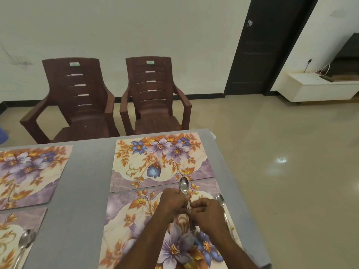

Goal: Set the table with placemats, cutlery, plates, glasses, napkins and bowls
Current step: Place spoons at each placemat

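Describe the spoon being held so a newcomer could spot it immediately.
On the grey table, find the near right placemat. Both hands meet above it, gripping a spoon whose bowl points toward the chairs. Unlike the spoon lying at the mat's right edge, it is in hand.

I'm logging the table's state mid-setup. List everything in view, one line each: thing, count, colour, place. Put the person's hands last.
Placemats: four, floral purple and orange, on the table, two at right, two at left.
Held spoon: one, silver, above the near right placemat.
Spoon at right: one, silver, on the near right placemat's right edge.
Spoons at left: silver, apparently two overlapping, on the near left placemat.
Table: one, grey.
Chairs: two, brown plastic, behind the table.
Door: one, dark, far wall.
Cabinet: one, white, low, far right.
Left hand: holds the held spoon.
Right hand: fingers on the same spoon's handle.
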